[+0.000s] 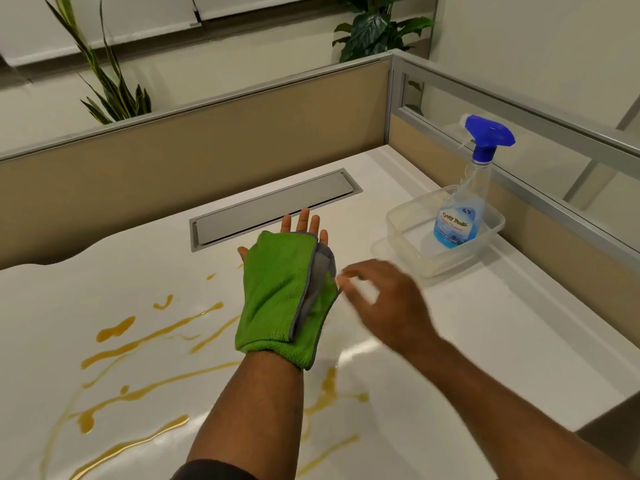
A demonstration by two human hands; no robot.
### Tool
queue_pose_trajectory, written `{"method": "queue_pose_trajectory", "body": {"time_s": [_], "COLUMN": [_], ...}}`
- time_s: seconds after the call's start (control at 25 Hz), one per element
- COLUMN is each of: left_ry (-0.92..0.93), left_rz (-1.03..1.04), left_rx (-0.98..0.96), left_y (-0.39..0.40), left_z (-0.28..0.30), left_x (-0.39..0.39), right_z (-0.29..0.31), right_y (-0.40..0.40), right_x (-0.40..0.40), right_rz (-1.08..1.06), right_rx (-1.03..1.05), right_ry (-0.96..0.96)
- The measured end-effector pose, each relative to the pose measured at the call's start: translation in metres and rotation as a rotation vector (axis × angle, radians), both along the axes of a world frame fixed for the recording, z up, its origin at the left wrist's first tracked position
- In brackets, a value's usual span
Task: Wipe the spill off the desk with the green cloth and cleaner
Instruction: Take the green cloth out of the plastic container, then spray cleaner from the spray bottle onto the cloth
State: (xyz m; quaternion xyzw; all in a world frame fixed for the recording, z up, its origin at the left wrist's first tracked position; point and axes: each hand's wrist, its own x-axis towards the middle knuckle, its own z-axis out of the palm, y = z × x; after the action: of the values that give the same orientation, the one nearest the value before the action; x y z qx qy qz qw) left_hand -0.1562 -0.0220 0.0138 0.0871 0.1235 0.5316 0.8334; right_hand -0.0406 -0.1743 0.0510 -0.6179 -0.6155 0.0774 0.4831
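Room: I log pale walls, lowered window blinds (104,26) along the top, and 2 leafy plants, 1 spiky (114,95) at the far left and 1 broad-leaved (377,29) behind the corner.

Partition (194,147): tan panels in grey metal frames, closing the desk at the back and on the right, with a glazed strip along the right-hand run.

Desk (502,334): white, glossy, reflecting light near my view's centre. A grey cable-hatch lid (273,206) sits flush in it toward the back.

Spill (138,344): amber streaks and blobs across the left and near-centre of the desk, running under my left forearm.

Clear plastic tub (408,223): at the right rear of the desk, near the partition.

Cleaner (464,199): 1 spray bottle, blue trigger head, blue liquid low in it, standing upright inside the tub.

Green cloth (277,299): folded, grey-edged, draped over my left hand above the desk, between spill and tub.

Left hand (301,226): flat, fingers spread open, only fingertips showing past the cloth.

Right hand (381,296): blurred, fingers loosely spread, holding nothing, fingertips just beside the cloth's right edge; contact I cannot tell.
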Motion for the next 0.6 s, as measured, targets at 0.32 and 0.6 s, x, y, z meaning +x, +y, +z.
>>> {"method": "queue_pose_trajectory", "body": {"time_s": [0.32,0.6], "left_ry": [0.035,0.050], "left_rz": [0.042,0.022], "left_rx": [0.122,0.086], "left_y": [0.015,0.024], "left_z": [0.020,0.002], "left_x": [-0.017,-0.021], "right_z": [-0.003,0.021], "right_y": [0.059,0.111], "right_x": [0.164,0.220], "right_rz": [-0.645,-0.482], "right_rx": [-0.072,-0.249], "right_ry": [0.334,0.473]}}
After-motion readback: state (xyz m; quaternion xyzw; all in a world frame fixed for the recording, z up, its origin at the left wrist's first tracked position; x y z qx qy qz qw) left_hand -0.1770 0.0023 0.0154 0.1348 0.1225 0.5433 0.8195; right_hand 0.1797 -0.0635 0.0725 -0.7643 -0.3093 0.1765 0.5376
